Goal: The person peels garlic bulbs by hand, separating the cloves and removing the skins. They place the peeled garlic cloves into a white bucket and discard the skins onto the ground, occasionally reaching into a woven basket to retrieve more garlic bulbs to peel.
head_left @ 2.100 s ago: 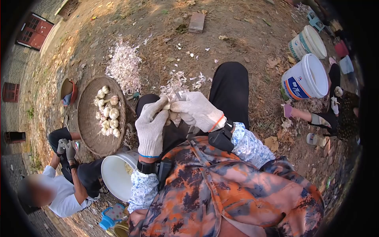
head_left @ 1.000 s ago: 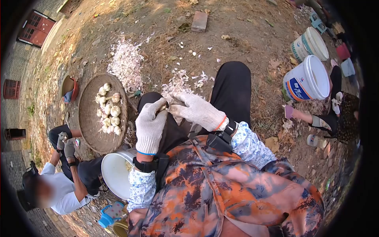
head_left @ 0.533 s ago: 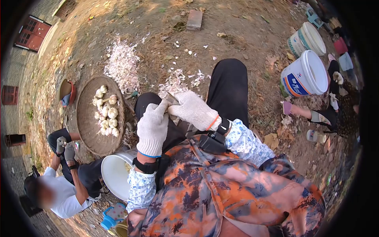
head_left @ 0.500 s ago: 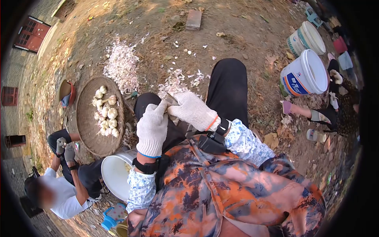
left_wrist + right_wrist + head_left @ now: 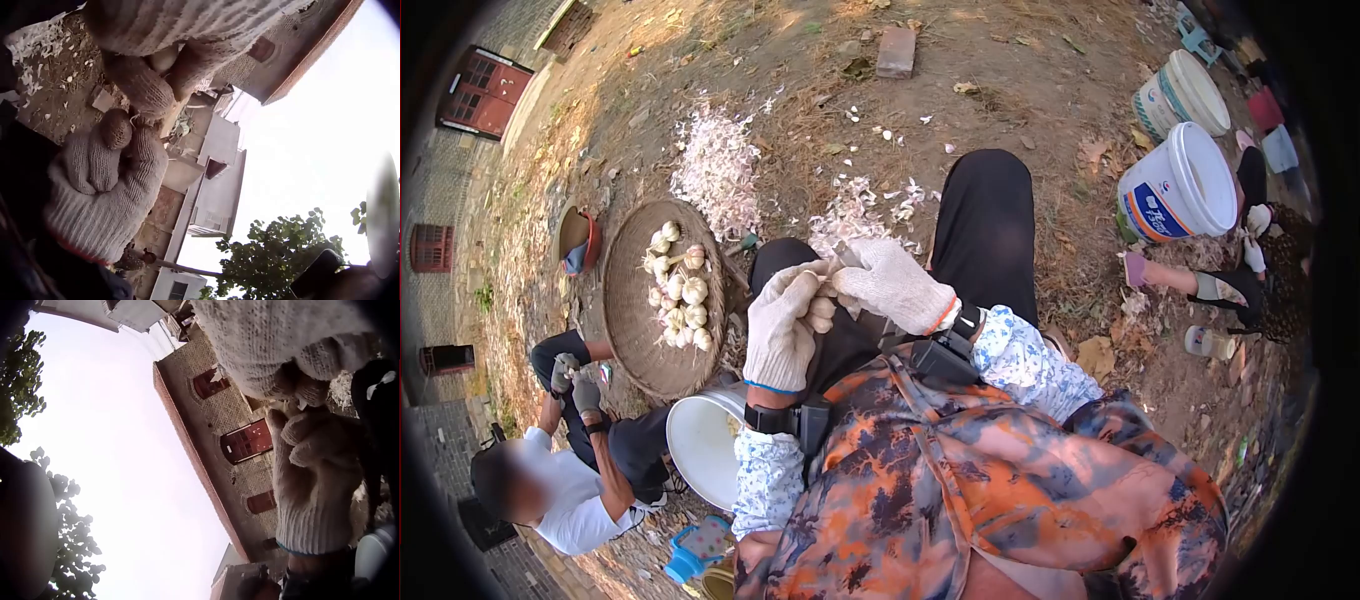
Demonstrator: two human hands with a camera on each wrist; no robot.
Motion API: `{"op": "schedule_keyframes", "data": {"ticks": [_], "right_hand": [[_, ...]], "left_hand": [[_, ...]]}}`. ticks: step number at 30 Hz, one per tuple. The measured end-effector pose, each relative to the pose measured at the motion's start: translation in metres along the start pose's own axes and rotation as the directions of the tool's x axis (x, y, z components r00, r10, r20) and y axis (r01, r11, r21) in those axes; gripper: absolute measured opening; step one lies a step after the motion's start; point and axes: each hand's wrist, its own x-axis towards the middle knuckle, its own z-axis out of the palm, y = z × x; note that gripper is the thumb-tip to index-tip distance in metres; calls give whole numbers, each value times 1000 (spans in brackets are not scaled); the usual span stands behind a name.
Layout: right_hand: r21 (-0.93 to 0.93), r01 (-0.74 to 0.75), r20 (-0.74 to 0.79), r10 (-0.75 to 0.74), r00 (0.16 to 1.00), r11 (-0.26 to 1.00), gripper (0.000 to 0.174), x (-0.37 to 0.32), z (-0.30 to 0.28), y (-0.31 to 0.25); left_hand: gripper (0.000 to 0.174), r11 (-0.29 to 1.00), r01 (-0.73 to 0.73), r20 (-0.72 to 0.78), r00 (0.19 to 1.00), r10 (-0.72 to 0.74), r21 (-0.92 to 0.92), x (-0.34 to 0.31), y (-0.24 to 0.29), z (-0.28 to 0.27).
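Garlic point(image 5: 694, 290) — bucket point(image 5: 1190, 180), blue label point(image 5: 1156, 212) blurred

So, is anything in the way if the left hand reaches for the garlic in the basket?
The near rim of the basket stands between the left hand and the garlic heads, but it looks low enough to reach over. Nothing visible covers the garlic heads themselves.

Gloved hands point(image 5: 780, 335) point(image 5: 897, 287) meet near a basket point(image 5: 626, 300) of garlic bulbs point(image 5: 694, 290).
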Motion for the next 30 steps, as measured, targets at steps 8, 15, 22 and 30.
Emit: {"op": "schedule_keyframes", "data": {"ticks": [8,15,22,30], "right_hand": [[-37,134,-53,-136,989,990,23,2,5,3],[-534,355,-94,-471,877,767,25,8,8,17],[324,-112,202,47,978,939,13,-11,-17,-16],[-474,182,-143,-280,949,861,27,3,-12,3]], "left_hand": [[37,987,-26,-108,993,44,159,1,3,6],[28,925,-11,-173,981,83,381,-4,8,24],[27,979,-11,-34,999,5,-202,8,-2,-12],[36,834,-37,-163,984,-64,-551,21,-15,-17]]}}
